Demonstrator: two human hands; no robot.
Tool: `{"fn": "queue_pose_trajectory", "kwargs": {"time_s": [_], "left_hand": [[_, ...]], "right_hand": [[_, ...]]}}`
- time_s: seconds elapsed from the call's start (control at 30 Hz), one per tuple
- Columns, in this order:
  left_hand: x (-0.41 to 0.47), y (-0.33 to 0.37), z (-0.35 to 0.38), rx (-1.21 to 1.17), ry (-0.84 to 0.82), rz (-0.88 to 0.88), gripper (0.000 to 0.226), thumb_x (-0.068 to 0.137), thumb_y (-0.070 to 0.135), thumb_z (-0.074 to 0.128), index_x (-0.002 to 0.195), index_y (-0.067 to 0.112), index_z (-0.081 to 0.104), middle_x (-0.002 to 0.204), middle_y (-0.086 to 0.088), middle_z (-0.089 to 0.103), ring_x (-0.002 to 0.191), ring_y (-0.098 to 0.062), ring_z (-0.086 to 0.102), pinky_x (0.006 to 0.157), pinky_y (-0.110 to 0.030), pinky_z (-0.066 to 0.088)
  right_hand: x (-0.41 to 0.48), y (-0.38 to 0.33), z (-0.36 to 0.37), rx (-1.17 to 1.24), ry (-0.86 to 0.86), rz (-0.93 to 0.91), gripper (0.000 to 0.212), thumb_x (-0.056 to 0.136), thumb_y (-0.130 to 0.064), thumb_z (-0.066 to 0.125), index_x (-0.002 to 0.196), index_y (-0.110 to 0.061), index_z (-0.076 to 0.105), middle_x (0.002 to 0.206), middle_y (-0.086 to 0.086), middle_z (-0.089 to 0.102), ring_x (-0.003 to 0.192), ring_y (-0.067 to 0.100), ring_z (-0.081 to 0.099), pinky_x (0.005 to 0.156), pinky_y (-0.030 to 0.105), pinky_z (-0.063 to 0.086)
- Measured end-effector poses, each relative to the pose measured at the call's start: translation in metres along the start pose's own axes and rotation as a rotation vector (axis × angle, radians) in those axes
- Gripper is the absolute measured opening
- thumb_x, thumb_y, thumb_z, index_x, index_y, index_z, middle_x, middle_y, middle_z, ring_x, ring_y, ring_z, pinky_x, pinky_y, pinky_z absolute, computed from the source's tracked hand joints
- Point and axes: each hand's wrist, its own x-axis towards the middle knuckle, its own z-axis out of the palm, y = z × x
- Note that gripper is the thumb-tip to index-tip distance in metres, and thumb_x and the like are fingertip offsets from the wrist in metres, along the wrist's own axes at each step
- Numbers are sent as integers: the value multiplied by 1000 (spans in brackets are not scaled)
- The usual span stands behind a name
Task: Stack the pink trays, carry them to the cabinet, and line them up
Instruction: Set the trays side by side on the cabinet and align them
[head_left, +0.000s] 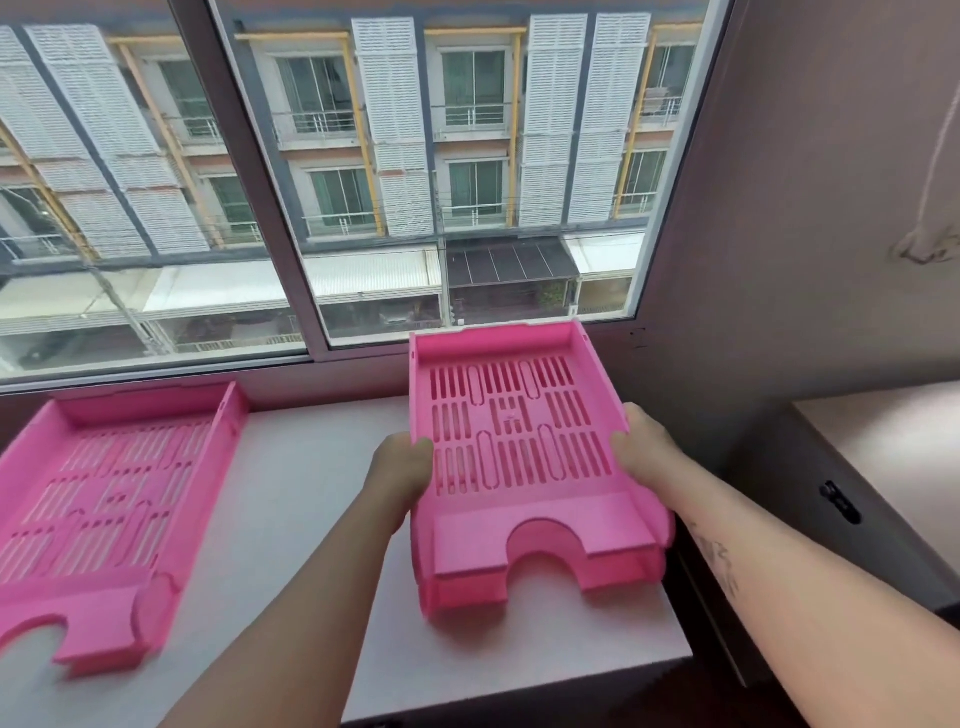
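1. The window (363, 182) fills the upper view, its sill running along the back of the pale cabinet top (291, 499) in front of me.
2. A single pink tray (104, 499) lies flat on the left side of the cabinet top, well apart from my hands, its notched front edge toward me.
3. The stack of pink trays (524, 467) sits at the right end of the cabinet top, near the window, notched front toward me; it looks like two nested, though I cannot tell the exact count.
4. My left hand (400, 478) is closed on the stack's left wall, thumb hooked over the rim.
5. My right hand (644, 447) clasps the right wall likewise.
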Motion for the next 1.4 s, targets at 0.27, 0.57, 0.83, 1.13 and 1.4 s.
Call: {"fn": "queue_pose_trajectory", "kwargs": {"time_s": [0.27, 0.57, 0.83, 1.13, 1.4], "left_hand": [[1, 1, 4, -1, 16, -19, 29, 90, 11, 36, 84, 5, 64, 81, -13, 66, 66, -25, 61, 54, -29, 46], [-7, 3, -1, -2, 1, -4, 35, 91, 14, 36, 98, -3, 66, 98, -23, 69, 84, -36, 65, 69, -37, 51], [-18, -4, -13, 5, -30, 32, 32, 88, 12, 37, 89, -2, 66, 85, -15, 66, 66, -26, 56, 57, -29, 44], [-4, -8, -24, 110, -173, 123, 32, 87, 12, 40, 89, -4, 68, 93, -22, 70, 85, -38, 68, 75, -44, 57], [4, -2, -69, 171, -206, 245, 32, 88, 14, 40, 86, -1, 68, 92, -22, 68, 72, -29, 56, 61, -32, 42]], "right_hand": [[9, 1, 0, -53, -6, -20, 17, 94, -10, 34, 98, -17, 49, 83, 0, 54, 67, 16, 52, 55, 28, 39], [-1, 0, -4, -65, 51, -37, 14, 97, -10, 39, 98, -13, 52, 88, 3, 53, 62, 11, 44, 50, 21, 29], [-24, -9, -13, -19, 75, -35, 22, 95, -9, 37, 102, -9, 59, 90, 7, 60, 74, 22, 56, 56, 27, 39], [-79, 7, 7, 60, 125, 132, 21, 94, -10, 39, 103, -9, 58, 92, 9, 61, 76, 22, 56, 60, 29, 40], [-126, -40, 17, 132, 244, 146, 31, 91, -7, 34, 112, -7, 56, 109, 13, 62, 97, 32, 59, 83, 43, 52]]}}
